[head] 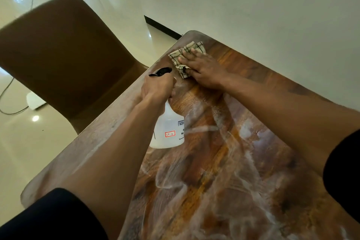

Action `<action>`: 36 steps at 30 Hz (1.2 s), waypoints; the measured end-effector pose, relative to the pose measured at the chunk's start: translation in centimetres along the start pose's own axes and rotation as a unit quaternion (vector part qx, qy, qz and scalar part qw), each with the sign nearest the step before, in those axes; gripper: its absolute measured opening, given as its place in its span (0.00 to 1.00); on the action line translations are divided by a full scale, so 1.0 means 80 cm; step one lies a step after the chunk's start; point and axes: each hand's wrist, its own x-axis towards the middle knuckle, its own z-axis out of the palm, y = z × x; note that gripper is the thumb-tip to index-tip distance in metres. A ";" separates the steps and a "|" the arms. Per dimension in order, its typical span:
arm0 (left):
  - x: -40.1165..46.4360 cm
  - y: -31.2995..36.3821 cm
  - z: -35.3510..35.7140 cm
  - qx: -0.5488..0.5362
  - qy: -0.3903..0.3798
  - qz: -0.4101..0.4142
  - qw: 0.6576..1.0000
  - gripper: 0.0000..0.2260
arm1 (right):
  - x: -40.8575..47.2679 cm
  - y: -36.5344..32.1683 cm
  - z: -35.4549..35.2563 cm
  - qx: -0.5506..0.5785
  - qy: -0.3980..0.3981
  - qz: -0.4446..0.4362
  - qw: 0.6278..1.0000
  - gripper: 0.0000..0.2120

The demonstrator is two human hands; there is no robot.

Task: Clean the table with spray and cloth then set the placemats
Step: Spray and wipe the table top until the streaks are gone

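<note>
Left hand (157,85) grips the neck of the spray bottle (168,130), fingers curled round it just below the black trigger head (160,71). This bottle is translucent white, carries a small red-bordered label and partly visible black print, and its base sits at the table (224,171) surface near the table's left edge; whether the base rests fully on the wood cannot be told. The black nozzle points away from the person, toward the table's far corner.

Right hand (200,68) lies flat on the cloth (185,54), fingers straight and spread, palm pressing the fabric down onto the table. That cloth is beige with a dark check pattern, crumpled into folds, and sits at the far corner of the table, just beyond the bottle's trigger head. Part of the cloth shows past the fingertips and part under the thumb side.

Both forearms cross the table from the near side, each ending in a black sleeve (58,216) at the frame's lower corners. Across the wood-grain tabletop, pale cloudy streaks and smears run over most of the area between the bottle and the near edge.

Beside the table's left edge stands a brown chair (64,56), its backrest facing the table. Beyond the chair, a glossy pale floor (23,142) carries a thin dark cable (7,91).
</note>
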 end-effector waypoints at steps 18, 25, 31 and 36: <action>0.020 0.020 0.003 -0.002 0.020 0.020 1.000 0.11 | 0.066 -0.011 -0.005 -0.017 0.022 -0.007 1.000 0.26; 0.017 0.017 0.004 0.017 0.005 0.027 0.999 0.11 | 0.092 0.026 -0.020 0.002 0.062 0.180 0.982 0.26; 0.030 0.021 0.007 0.019 0.014 0.020 1.000 0.13 | 0.101 -0.030 -0.004 -0.022 0.069 0.043 0.996 0.23; 0.035 0.022 0.011 0.017 0.032 0.017 0.999 0.15 | 0.112 -0.011 -0.006 -0.021 0.048 0.001 0.999 0.24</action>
